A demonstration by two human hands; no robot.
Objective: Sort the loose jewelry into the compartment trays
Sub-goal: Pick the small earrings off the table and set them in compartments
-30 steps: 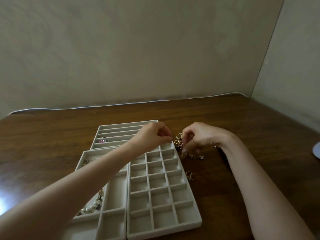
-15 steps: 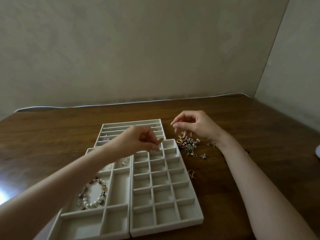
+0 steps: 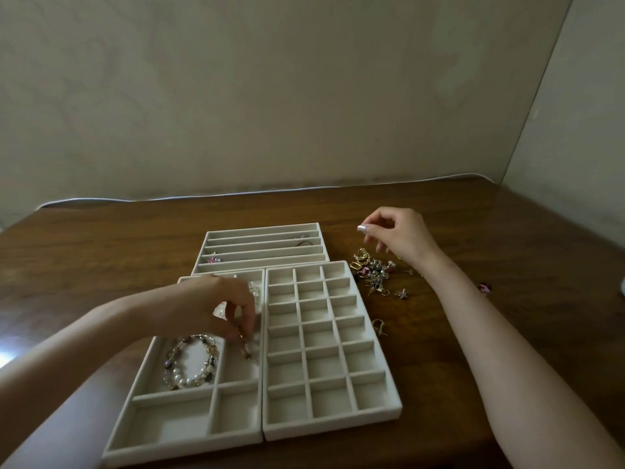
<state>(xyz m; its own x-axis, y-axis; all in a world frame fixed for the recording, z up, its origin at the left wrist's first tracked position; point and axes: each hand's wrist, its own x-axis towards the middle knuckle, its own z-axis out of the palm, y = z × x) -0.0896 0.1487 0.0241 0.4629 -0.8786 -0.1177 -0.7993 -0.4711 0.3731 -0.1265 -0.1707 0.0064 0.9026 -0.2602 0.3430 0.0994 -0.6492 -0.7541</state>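
Loose jewelry heap (image 3: 373,272), beside grid tray (image 3: 333,429)

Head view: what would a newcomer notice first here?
The left hand pinches a small piece above the left tray, beside the beaded bracelet lying in it. A glittering pile of loose jewelry sits on the table right of the empty grid tray, with the right hand hovering above it.
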